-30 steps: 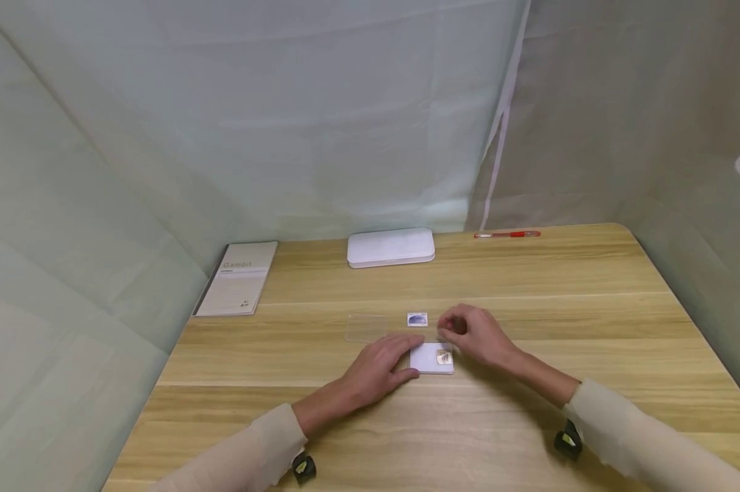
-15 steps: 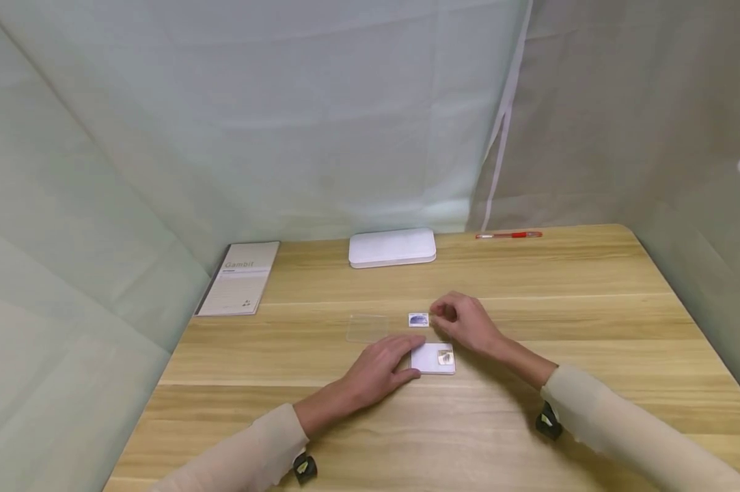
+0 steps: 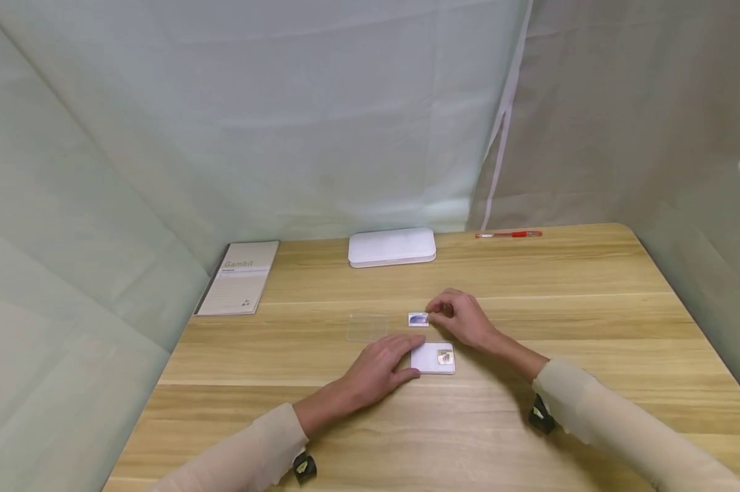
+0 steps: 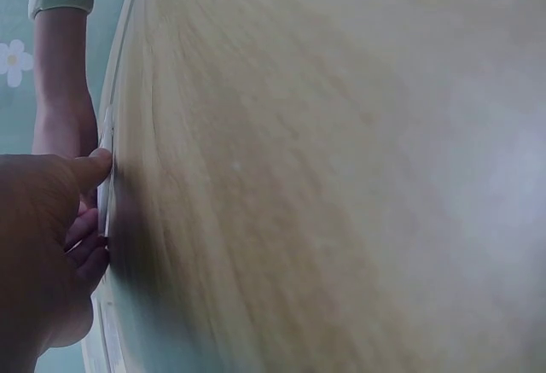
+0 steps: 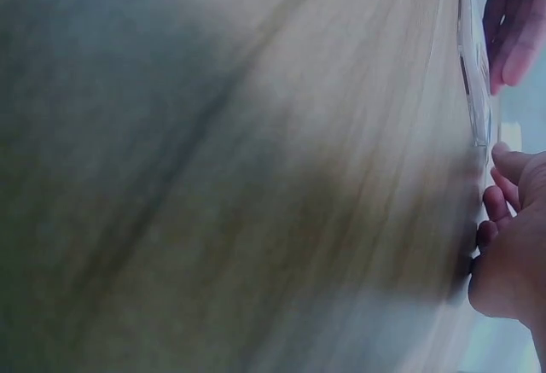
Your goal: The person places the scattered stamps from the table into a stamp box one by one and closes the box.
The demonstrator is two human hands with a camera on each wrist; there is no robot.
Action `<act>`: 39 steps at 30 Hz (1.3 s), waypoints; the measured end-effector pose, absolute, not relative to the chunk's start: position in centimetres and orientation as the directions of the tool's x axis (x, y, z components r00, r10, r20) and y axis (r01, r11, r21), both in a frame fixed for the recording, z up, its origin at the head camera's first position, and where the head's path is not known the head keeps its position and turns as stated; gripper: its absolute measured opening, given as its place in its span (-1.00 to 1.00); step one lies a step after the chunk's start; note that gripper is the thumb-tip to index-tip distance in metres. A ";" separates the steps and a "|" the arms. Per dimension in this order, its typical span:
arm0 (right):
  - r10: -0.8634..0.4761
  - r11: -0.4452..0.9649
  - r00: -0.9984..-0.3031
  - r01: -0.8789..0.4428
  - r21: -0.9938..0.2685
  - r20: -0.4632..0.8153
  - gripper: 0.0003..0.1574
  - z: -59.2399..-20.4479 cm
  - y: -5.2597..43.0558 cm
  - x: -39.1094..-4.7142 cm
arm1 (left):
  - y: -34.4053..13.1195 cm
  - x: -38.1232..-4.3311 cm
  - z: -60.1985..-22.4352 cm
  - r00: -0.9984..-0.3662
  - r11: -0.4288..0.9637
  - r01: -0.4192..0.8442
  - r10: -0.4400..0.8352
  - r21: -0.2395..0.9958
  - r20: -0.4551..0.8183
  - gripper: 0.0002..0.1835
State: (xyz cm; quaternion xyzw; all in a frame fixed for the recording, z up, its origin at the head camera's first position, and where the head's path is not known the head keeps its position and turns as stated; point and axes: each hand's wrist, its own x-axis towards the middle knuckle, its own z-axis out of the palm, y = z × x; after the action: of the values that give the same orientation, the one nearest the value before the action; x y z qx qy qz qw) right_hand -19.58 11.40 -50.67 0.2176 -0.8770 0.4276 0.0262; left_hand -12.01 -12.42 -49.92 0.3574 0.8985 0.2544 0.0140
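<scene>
A small white card [image 3: 428,358] with a gold-toned stamp [image 3: 445,357] at its right end lies on the table. My left hand [image 3: 378,372] holds it by the left end, thumb at the near edge and fingers at the far edge. In the right wrist view a clear plastic edge [image 5: 474,66] shows beside that hand. A blue-and-white stamp [image 3: 417,319] lies flat beyond the card. The curled thumb and index finger of my right hand [image 3: 464,320] are at its right edge; whether they pinch it is too small to tell.
Left of the blue stamp lies a clear plastic sheet or lid [image 3: 367,328]. At the back are a notebook [image 3: 240,280], a white flat case [image 3: 391,247] and a red pen [image 3: 508,235]. The wooden table [image 3: 560,294] meets curtains behind and at the sides.
My right hand has moved left and away from me, from above the card's right end to the right edge of the blue stamp. My left hand stays on the card.
</scene>
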 end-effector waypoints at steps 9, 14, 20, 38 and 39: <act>-0.373 0.564 -0.893 -0.432 -0.703 0.250 -0.90 -50.8 11.0 -19.8 | -12.4 -12.0 -49.8 -0.743 0.619 0.635 0.654 0.462 0.144 -0.35; -0.355 0.579 -0.905 -0.411 -0.704 0.236 -0.89 -50.6 10.7 -19.7 | -12.4 -12.0 -49.8 -0.740 0.620 0.641 0.655 0.453 0.151 -0.35; -0.336 0.596 -0.917 -0.383 -0.706 0.213 -0.89 -50.6 10.5 -19.7 | -12.4 -11.9 -49.8 -0.741 0.618 0.640 0.654 0.456 0.153 -0.35; -0.327 0.603 -0.931 -0.338 -0.723 0.162 -0.94 -50.1 10.4 -20.1 | -12.5 -11.9 -49.8 -0.737 0.612 0.642 0.658 0.461 0.154 -0.34; -0.327 0.603 -0.931 -0.336 -0.724 0.159 -0.94 -50.0 10.5 -20.2 | -12.5 -11.9 -49.7 -0.737 0.611 0.643 0.658 0.462 0.154 -0.34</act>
State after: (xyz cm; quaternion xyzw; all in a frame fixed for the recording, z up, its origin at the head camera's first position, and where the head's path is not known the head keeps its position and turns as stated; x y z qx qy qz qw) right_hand -20.15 10.46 -50.03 0.1852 -0.8953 0.4052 0.0051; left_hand -11.92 -12.46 -49.75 0.3624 0.8975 0.2509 0.0155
